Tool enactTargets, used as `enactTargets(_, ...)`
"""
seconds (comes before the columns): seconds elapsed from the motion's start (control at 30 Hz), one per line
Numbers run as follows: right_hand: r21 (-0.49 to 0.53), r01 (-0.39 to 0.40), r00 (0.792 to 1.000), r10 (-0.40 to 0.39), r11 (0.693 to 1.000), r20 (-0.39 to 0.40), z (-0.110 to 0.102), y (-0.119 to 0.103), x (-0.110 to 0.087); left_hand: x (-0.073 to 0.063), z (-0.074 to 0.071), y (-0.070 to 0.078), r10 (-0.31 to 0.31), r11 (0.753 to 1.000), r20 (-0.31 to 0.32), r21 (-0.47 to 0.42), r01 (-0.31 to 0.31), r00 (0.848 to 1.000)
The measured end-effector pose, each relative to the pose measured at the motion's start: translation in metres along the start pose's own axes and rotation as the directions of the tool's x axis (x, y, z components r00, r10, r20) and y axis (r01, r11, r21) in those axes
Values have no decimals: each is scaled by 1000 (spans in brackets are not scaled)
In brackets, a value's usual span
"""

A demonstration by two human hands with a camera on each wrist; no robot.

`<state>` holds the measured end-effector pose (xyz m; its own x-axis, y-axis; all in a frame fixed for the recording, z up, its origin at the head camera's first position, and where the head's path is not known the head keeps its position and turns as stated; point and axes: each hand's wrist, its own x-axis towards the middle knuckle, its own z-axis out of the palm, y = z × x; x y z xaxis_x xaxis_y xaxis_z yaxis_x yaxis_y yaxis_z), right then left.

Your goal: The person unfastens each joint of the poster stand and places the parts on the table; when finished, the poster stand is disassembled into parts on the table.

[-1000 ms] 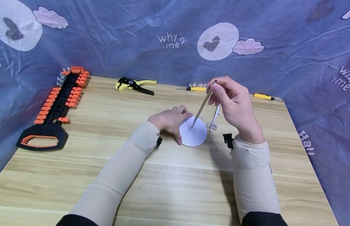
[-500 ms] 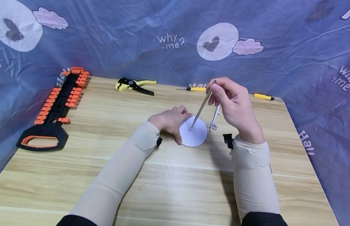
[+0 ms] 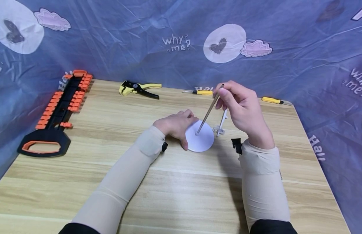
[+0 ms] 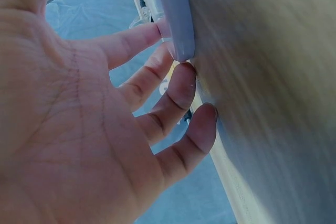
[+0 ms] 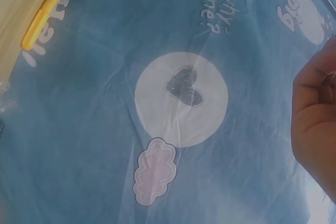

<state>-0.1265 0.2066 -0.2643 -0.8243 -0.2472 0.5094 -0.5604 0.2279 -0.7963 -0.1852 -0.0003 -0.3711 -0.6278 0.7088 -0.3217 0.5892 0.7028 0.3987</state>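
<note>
A white round disc (image 3: 202, 142) lies flat on the wooden table, and a thin metal rod (image 3: 209, 113) leans up to the right from the small socket at its centre. My left hand (image 3: 175, 126) holds the disc by its left rim, thumb at the near side and fingers at the far side. In the left wrist view, bent fingertips touch the edge of the disc (image 4: 178, 14). Near its upper end, the rod is pinched by my right hand (image 3: 240, 109); only part of that hand (image 5: 315, 114) shows in the right wrist view.
Just right of the disc stands a white stick (image 3: 223, 118) with a clear plastic piece (image 3: 219, 130). Wire strippers (image 3: 138, 89) and two yellow-handled screwdrivers, one left (image 3: 203, 92) and one right (image 3: 271, 100), lie along the back. A black-and-orange rack (image 3: 62, 107) occupies the left side.
</note>
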Motion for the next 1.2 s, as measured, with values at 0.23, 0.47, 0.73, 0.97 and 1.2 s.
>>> enactTargets(0.23, -140, 4, 999, 2, 990, 43, -2, 3, 1, -1, 0, 0, 4, 1000, -3, -5, -4, 1000)
enactTargets(0.47, -251, 33, 991, 0, 967, 131, -1, 8, 2, -1, 2, 0, 3, 1000, -2, -6, -3, 1000)
enactTargets(0.73, -327, 115, 992, -90, 938, 90, -2, 12, 3, -2, 2, 0, 5, 1000, -5, -6, -5, 1000)
enactTargets(0.97, -317, 131, 991, -127, 939, 34, -2, 12, 4, -2, 1, 1, 2, 1000, -4, -2, -2, 1000)
enactTargets(1.2, 49, 109, 940, -87, 993, -331, -11, 1, 4, -2, 1, 0, -13, 1000, 5, -27, 13, 1000)
